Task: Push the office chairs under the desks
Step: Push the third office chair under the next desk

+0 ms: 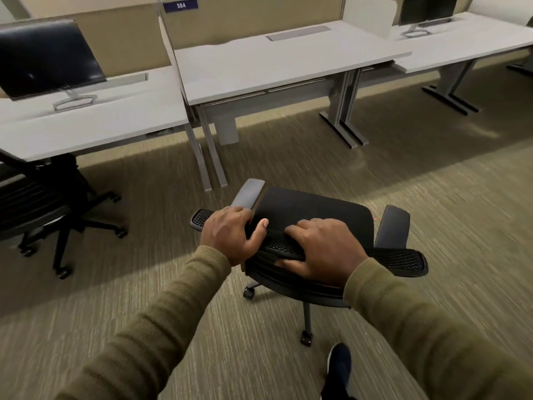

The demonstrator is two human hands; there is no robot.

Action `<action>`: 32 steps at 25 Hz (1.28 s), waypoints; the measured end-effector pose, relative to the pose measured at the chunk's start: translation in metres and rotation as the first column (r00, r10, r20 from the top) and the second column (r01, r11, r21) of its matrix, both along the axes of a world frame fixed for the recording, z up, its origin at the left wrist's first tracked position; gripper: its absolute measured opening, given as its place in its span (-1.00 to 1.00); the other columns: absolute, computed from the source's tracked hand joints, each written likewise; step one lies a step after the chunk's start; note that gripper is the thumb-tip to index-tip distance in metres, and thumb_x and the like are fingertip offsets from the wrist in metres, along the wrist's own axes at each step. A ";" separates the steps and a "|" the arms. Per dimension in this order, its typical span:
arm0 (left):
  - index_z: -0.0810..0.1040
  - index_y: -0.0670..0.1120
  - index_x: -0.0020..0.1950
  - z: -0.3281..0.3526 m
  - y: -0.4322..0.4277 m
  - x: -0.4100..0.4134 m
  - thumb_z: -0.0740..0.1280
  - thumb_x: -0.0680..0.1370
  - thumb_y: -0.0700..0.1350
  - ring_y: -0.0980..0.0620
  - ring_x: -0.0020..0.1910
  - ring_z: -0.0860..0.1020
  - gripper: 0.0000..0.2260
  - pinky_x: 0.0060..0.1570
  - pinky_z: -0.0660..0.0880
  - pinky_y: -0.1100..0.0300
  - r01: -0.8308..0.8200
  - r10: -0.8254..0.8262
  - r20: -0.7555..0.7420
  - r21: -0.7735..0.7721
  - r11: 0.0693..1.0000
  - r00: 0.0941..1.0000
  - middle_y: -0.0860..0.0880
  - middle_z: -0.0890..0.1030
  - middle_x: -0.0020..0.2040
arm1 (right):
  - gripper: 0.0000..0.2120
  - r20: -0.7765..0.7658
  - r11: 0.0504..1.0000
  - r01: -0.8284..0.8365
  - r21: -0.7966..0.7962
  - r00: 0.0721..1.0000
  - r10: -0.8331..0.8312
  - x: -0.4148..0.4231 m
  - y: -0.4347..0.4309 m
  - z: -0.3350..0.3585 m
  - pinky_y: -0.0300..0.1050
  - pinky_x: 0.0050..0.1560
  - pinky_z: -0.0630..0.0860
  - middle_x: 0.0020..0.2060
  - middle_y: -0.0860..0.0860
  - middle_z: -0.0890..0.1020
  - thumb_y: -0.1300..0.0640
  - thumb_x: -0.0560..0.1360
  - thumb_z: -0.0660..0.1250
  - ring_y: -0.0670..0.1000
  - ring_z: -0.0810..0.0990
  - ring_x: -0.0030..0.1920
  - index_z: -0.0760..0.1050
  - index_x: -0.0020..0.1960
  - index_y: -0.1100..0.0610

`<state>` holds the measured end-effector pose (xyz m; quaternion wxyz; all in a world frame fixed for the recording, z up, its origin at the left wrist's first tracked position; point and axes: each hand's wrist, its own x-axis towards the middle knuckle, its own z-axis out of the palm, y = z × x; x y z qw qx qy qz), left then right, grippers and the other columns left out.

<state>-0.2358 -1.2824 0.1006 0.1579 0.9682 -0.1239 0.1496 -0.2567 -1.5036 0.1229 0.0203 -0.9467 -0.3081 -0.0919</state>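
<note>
sign [180, 6] — "304" | blue plate on partition [245, 21] top

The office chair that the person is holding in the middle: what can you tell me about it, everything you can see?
The office chair is black, with a padded seat, a mesh backrest seen from above, two grey armrest pads and a wheeled base. It stands upright on the carpet, short of the empty middle desk and not yet under it. The left hand and right hand both grip the backrest's top edge. Nothing else touches it.
</note>
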 end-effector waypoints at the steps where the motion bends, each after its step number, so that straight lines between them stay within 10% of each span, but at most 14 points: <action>1: 0.51 -0.12 -0.27 0.000 -0.010 0.016 0.06 0.55 0.28 -0.04 -0.38 0.43 -0.47 -0.33 0.38 0.10 -0.012 0.012 -0.009 0.001 1.000 1.000 -0.03 0.46 -0.36 | -0.43 0.002 1.000 -0.026 0.005 1.000 0.026 0.020 -0.011 -0.001 -0.10 -0.23 0.42 -0.17 -0.07 0.63 -0.45 0.41 0.18 0.01 0.59 -0.21 0.57 0.07 -0.01; 23: 0.54 -0.04 0.02 0.001 -0.060 0.412 -0.06 0.48 0.51 0.03 -0.16 0.48 -0.30 -0.05 0.47 0.08 -0.049 0.068 -0.118 0.158 0.986 0.991 0.01 0.52 -0.12 | -0.23 0.193 0.976 -0.189 -0.105 0.959 0.206 0.502 -0.090 -0.002 0.04 -0.09 0.39 -0.24 0.04 0.56 -0.56 0.42 -0.03 0.10 0.51 -0.28 0.58 -0.12 0.10; 29: 0.52 -0.05 0.11 0.005 -0.043 0.531 -0.09 0.47 0.52 0.04 -0.14 0.46 -0.26 -0.05 0.51 0.09 -0.039 0.070 -0.156 0.193 0.980 0.985 0.01 0.51 -0.08 | -0.32 0.163 0.957 0.281 -0.074 0.950 -0.266 0.601 -0.071 -0.015 0.19 0.16 0.34 0.02 0.10 0.52 -0.41 0.28 0.34 0.17 0.48 0.04 0.53 0.17 0.07; 32: 0.52 -0.04 0.12 0.004 -0.033 0.582 -0.11 0.48 0.52 0.03 -0.14 0.46 -0.26 -0.06 0.51 0.10 -0.097 0.132 -0.143 0.224 0.970 0.981 0.02 0.51 -0.07 | -0.05 -0.072 0.850 0.519 0.086 0.854 -0.514 0.636 -0.039 -0.024 0.46 0.44 -0.08 0.44 0.25 0.30 -0.22 0.21 0.52 0.32 0.19 0.48 0.26 0.49 0.05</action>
